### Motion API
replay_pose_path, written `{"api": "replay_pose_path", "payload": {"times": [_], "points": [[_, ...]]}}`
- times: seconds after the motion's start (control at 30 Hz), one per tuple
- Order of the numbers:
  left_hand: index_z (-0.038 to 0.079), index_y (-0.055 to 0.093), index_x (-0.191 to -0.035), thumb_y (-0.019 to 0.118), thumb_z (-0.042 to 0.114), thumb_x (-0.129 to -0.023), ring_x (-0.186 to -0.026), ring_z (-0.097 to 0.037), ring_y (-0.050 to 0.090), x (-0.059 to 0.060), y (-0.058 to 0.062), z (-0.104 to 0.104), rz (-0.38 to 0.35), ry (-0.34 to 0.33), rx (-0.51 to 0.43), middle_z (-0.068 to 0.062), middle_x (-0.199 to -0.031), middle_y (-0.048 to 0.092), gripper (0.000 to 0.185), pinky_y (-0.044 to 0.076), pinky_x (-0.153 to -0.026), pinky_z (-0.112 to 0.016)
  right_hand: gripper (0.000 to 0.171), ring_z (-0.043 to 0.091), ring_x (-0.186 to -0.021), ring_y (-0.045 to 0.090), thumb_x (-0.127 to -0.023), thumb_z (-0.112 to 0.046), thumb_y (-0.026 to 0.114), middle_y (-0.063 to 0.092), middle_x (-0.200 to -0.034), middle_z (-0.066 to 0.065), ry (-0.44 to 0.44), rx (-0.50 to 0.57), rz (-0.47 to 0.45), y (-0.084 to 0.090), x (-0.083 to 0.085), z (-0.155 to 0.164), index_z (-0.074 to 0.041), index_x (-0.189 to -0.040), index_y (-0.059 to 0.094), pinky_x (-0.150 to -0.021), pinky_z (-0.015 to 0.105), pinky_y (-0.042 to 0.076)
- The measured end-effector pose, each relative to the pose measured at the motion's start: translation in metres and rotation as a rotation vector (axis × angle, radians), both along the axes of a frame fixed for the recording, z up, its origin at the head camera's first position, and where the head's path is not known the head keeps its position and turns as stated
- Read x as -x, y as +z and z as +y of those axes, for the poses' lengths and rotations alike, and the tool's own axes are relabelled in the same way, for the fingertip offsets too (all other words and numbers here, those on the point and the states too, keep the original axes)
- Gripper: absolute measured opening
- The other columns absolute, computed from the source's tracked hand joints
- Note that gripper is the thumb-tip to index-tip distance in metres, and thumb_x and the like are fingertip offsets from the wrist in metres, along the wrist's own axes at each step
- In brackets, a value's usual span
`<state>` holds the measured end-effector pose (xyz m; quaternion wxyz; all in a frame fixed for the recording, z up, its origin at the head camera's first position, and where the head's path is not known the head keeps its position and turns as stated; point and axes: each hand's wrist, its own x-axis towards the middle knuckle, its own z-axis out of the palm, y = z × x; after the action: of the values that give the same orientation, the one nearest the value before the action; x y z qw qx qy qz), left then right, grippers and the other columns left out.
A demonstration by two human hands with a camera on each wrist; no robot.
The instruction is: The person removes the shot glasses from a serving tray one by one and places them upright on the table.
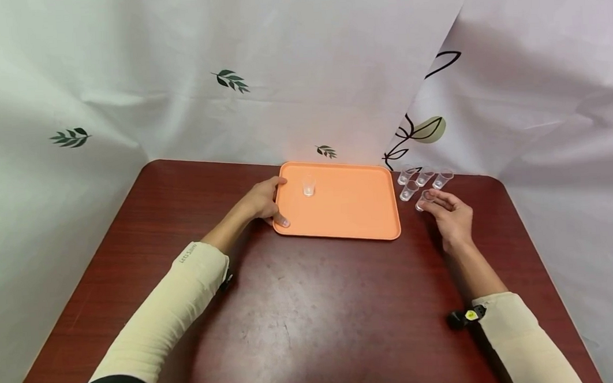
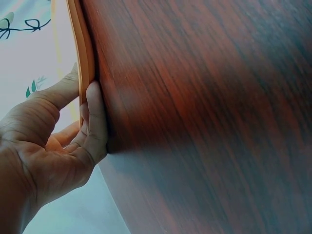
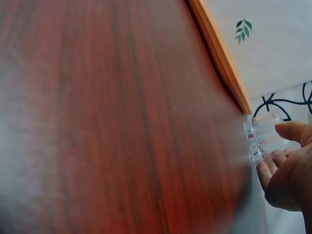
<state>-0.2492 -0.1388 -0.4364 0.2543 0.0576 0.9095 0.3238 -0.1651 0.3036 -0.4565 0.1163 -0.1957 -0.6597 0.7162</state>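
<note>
An orange tray [image 1: 338, 207] lies toward the back of the table, and my left hand [image 1: 262, 201] grips its left edge. In the left wrist view the fingers of that left hand [image 2: 53, 131] wrap the tray's rim [image 2: 87, 53], with the thumb on the other side. One small clear plastic cup [image 1: 308, 187] stands on the tray near its back left. Beyond the tray's right end, my right hand [image 1: 452, 215] pinches another clear cup [image 1: 424, 200] between thumb and fingers. The right wrist view shows this right hand [image 3: 292, 165] at the cups, partly covering them.
Several more clear cups [image 1: 443, 178] stand in a cluster at the back right, close behind the right hand. The dark red wooden table [image 1: 313, 312] meets a white leaf-printed curtain [image 1: 290, 88] at the back and sides.
</note>
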Motion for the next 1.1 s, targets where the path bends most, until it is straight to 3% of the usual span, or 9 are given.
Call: {"api": "replay_pose_path", "payload": {"times": [0.13, 0.23, 0.43, 0.57, 0.73, 0.93, 0.97, 1.1], "points": [[0.015, 0.029, -0.179, 0.110, 0.013, -0.071, -0.097, -0.031, 0.073, 0.007, -0.012, -0.002, 0.010, -0.004, 0.002, -0.027, -0.171, 0.047, 0.135, 0.070, -0.063, -0.036, 0.047, -0.002, -0.091, 0.079, -0.092, 0.011, 0.086, 0.084, -0.093, -0.015, -0.003, -0.003, -0.003, -0.001, 0.004, 0.002, 0.004, -0.136, 0.076, -0.080, 0.011, 0.064], [0.018, 0.029, -0.180, 0.111, 0.013, -0.070, -0.096, -0.030, 0.074, 0.007, -0.011, -0.001, -0.003, 0.000, -0.005, -0.025, -0.172, 0.047, 0.137, 0.070, -0.064, -0.037, 0.048, -0.003, -0.091, 0.078, -0.092, 0.010, 0.086, 0.084, -0.093, -0.015, -0.006, -0.012, -0.012, -0.001, 0.007, 0.004, 0.004, -0.139, 0.075, -0.080, 0.010, 0.064], [0.022, 0.033, -0.179, 0.112, 0.012, -0.067, -0.097, -0.031, 0.075, 0.017, -0.024, -0.003, -0.021, 0.032, -0.024, -0.021, -0.170, 0.049, 0.138, 0.071, -0.064, -0.039, 0.046, -0.003, -0.092, 0.078, -0.093, 0.009, 0.085, 0.084, -0.093, -0.016, -0.022, -0.016, -0.008, -0.002, 0.015, 0.008, 0.004, -0.138, 0.075, -0.080, 0.009, 0.063], [0.021, 0.033, -0.178, 0.113, 0.011, -0.066, -0.099, -0.033, 0.076, 0.018, -0.025, -0.004, -0.015, 0.032, -0.032, -0.021, -0.171, 0.048, 0.138, 0.072, -0.065, -0.040, 0.047, -0.004, -0.091, 0.078, -0.092, 0.010, 0.085, 0.084, -0.093, -0.016, -0.026, -0.002, -0.002, -0.002, 0.019, 0.009, 0.004, -0.137, 0.074, -0.080, 0.008, 0.063], [0.018, 0.031, -0.179, 0.112, 0.012, -0.068, -0.100, -0.033, 0.075, 0.010, -0.017, -0.003, -0.002, 0.014, -0.026, -0.024, -0.175, 0.043, 0.137, 0.071, -0.065, -0.038, 0.055, -0.004, -0.093, 0.079, -0.090, 0.009, 0.088, 0.086, -0.098, -0.015, -0.033, 0.016, -0.025, 0.000, 0.017, 0.011, 0.002, -0.143, 0.074, -0.081, 0.009, 0.063], [0.015, 0.031, -0.179, 0.107, 0.008, -0.075, -0.114, -0.036, 0.071, -0.007, 0.005, 0.001, 0.022, 0.003, -0.006, -0.024, -0.176, 0.043, 0.129, 0.070, -0.065, -0.034, 0.062, -0.006, -0.097, 0.078, -0.090, 0.005, 0.091, 0.086, -0.103, -0.015, -0.044, 0.015, -0.074, 0.003, 0.007, 0.017, -0.003, -0.149, 0.072, -0.084, 0.008, 0.062], [0.015, 0.031, -0.178, 0.107, 0.008, -0.076, -0.113, -0.035, 0.071, -0.009, 0.008, 0.002, 0.021, 0.004, -0.005, -0.024, -0.176, 0.043, 0.127, 0.070, -0.066, -0.034, 0.063, -0.006, -0.098, 0.078, -0.090, 0.006, 0.090, 0.086, -0.103, -0.015, -0.044, 0.021, -0.080, 0.003, 0.005, 0.018, -0.003, -0.149, 0.071, -0.084, 0.008, 0.062], [0.014, 0.031, -0.178, 0.107, 0.009, -0.076, -0.084, -0.028, 0.076, -0.009, 0.008, 0.002, 0.012, 0.001, -0.016, -0.027, -0.176, 0.040, 0.127, 0.070, -0.064, -0.034, 0.062, -0.006, -0.100, 0.079, -0.091, 0.005, 0.090, 0.085, -0.102, -0.017, -0.053, 0.016, -0.100, 0.004, -0.004, 0.021, -0.003, -0.149, 0.071, -0.085, 0.007, 0.062]]}}
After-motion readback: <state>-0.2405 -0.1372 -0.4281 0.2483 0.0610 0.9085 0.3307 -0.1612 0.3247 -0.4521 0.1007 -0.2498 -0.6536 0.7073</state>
